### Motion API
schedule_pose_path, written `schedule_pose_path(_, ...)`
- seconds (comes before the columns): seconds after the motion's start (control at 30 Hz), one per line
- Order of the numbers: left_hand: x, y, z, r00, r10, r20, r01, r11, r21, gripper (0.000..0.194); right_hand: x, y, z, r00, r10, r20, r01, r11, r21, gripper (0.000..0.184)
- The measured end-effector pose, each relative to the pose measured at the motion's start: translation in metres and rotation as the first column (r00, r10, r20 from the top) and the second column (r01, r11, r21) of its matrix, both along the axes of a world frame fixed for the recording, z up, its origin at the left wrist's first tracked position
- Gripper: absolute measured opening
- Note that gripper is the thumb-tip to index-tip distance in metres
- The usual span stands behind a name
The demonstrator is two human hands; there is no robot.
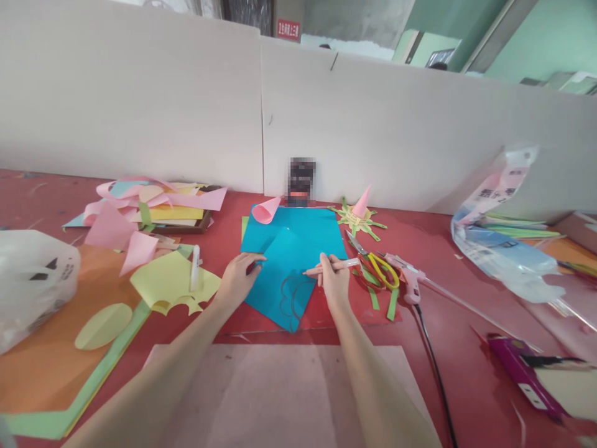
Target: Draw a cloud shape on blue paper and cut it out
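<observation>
1. The blue paper (278, 280) lies on the worktop (438, 249), in front of the person and between both hands, one corner pointing toward them.
2. Curved dark lines (295, 302) mark that near corner.
3. The left hand (239, 277) rests at the paper's left edge, holding nothing; its fingers (252, 256) reach onto the sheet, with the thumb a little apart.
4. The right hand (336, 283) has its fingers closed around a pinkish pen (342, 264), tip to the left; whether the tip touches the paper cannot be told.
5. A pink paper cone (265, 212) lies at the far left corner; a paper flower (366, 220) with an upright pink cone stands beyond the right one.
6. Scissors (383, 270) and a glue gun (411, 280) lie just right of the right hand.
7. Left of the left hand lies a scalloped yellow sheet (163, 280), with a white pen (194, 267) on it.
</observation>
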State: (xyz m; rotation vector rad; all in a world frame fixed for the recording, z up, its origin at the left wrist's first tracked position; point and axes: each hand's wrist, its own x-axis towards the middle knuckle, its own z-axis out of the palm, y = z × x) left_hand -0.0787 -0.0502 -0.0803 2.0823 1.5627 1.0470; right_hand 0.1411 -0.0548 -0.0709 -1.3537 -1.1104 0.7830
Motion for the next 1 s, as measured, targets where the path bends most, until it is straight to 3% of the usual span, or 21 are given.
schedule_pose_path(0.1,0.000,-0.002,0.000,1.000,0.014,0.011,-0.014,1.000,0.002,0.020,-0.001,-0.001,0.000,1.000,-0.019,0.012,0.019,1.000,0.001,0.036)
schedule_pose_path(0.3,-0.003,-0.004,-0.003,1.000,0.026,-0.010,-0.026,0.999,-0.019,0.023,-0.003,-0.002,0.001,0.991,0.086,0.107,-0.087,0.996,0.007,0.042)
schedule_pose_path(0.73,-0.003,-0.007,-0.004,0.995,0.044,-0.086,-0.049,0.997,-0.066,0.023,-0.016,-0.003,0.001,0.978,0.102,-0.181,-0.114,0.992,-0.059,0.051)
schedule_pose_path(1.0,-0.006,-0.005,-0.008,0.998,0.030,-0.054,-0.034,0.997,-0.062,0.024,-0.016,0.000,-0.003,0.971,0.070,-0.227,-0.085,0.995,-0.057,0.050)
